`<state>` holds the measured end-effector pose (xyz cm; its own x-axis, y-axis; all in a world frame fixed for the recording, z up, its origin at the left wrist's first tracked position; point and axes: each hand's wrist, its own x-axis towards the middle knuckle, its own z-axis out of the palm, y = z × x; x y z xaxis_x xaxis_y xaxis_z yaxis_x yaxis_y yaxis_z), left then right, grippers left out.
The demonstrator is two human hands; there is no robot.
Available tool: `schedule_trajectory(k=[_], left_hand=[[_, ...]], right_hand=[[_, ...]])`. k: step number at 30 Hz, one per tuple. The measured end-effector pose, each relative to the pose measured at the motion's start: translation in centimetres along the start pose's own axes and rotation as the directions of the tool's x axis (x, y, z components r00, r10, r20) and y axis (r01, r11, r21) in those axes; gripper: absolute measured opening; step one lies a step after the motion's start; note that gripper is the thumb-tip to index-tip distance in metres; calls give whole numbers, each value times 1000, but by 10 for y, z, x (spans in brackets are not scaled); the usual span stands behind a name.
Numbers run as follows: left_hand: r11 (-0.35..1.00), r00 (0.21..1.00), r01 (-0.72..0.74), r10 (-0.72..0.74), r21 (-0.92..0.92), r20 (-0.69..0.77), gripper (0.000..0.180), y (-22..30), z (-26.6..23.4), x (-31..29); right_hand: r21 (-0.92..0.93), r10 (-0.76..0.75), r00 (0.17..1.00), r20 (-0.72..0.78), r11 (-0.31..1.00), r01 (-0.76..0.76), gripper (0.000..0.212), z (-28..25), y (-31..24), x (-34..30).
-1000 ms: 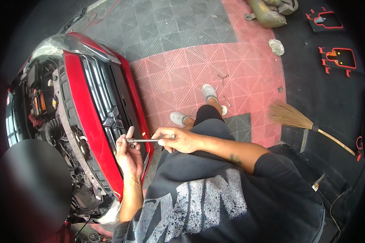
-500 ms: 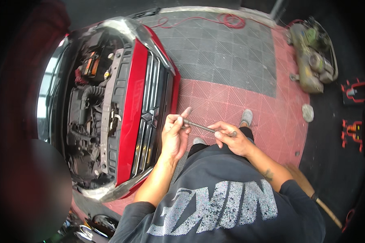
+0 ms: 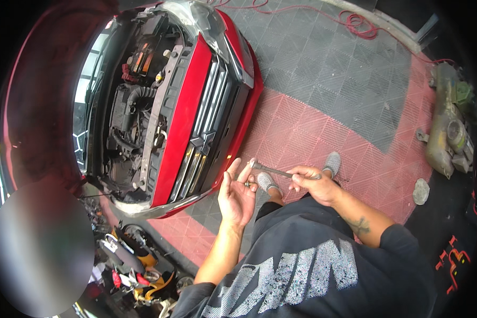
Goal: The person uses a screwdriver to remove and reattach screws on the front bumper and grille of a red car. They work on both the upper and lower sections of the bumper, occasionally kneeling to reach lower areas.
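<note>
Centre frame, I see right hand (image 3: 315, 185) gripping ratchet wrench (image 3: 273, 170); left hand (image 3: 237, 195) now opened, fingertips at its head. Car grille (image 3: 204, 138) shifted up-left. Socket end hard to make out.

- The wrench (image 3: 273, 170) handle was hidden inside the right hand (image 3: 314, 184).
- Whatever its head held by the left hand (image 3: 237, 195) fingertips was too small to tell.
</note>
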<state>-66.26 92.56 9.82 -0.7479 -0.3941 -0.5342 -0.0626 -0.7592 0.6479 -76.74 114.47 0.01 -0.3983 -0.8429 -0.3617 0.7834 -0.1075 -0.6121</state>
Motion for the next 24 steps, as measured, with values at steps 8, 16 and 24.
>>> schedule_trajectory(k=[8,16,24], left_hand=[[943,818,313,-204,118,-539,35,-22,-108,-33],[851,826,460,-305,252,-474,28,27,-198,34],[737,704,648,-483,193,-520,32,5,-344,142]], right_hand=[[-330,-115,956,-269,944,21,32,-67,-49,-1],[-329,-305,811,-500,933,148,34,-90,-21,24],[-182,-331,742,-583,943,278,36,-128,105,131]])
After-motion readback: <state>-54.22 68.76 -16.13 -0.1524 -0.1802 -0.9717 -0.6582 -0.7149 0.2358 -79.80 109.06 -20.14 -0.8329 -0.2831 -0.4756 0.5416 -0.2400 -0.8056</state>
